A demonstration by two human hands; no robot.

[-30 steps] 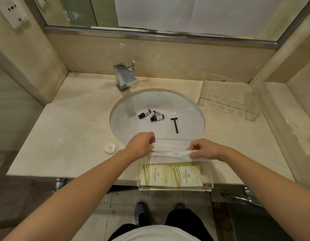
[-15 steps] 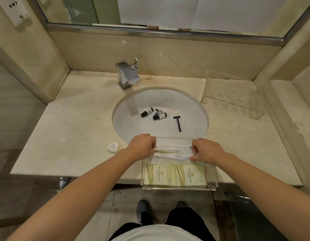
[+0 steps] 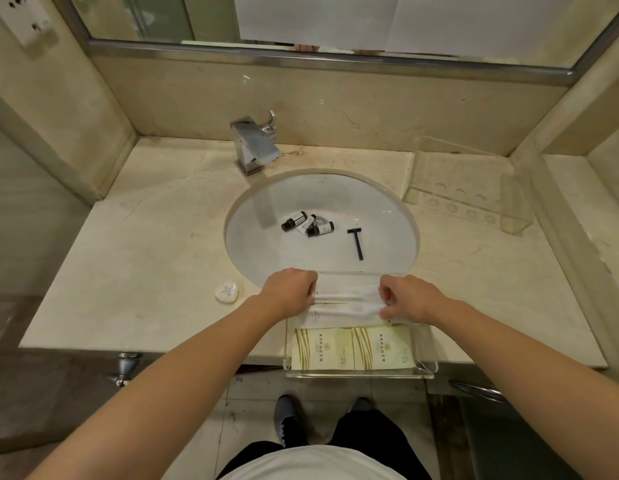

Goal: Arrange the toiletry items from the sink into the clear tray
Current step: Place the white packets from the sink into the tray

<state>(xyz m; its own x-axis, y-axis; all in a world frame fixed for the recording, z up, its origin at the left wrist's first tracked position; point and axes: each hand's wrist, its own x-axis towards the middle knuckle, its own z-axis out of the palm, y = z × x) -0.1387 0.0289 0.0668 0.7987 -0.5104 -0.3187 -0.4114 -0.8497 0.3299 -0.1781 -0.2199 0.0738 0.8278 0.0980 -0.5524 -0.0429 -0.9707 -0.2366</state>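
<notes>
The left hand [image 3: 290, 293] and right hand [image 3: 410, 299] pinch opposite ends of long white paper-wrapped packets [image 3: 348, 299] over the clear acrylic tray [image 3: 360, 373], just beyond two pale yellow sachets [image 3: 351, 348]. Beyond the hands, small dark-capped bottles [image 3: 307, 224] and a black disposable razor [image 3: 356, 241] lie in the white oval sink [image 3: 387, 216].

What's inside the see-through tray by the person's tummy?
The clear tray holds two yellow-striped packets at its near side and long white packets at its far side. Both hands, left and right, pinch the white packets, hiding their ends and anything beneath.
</notes>
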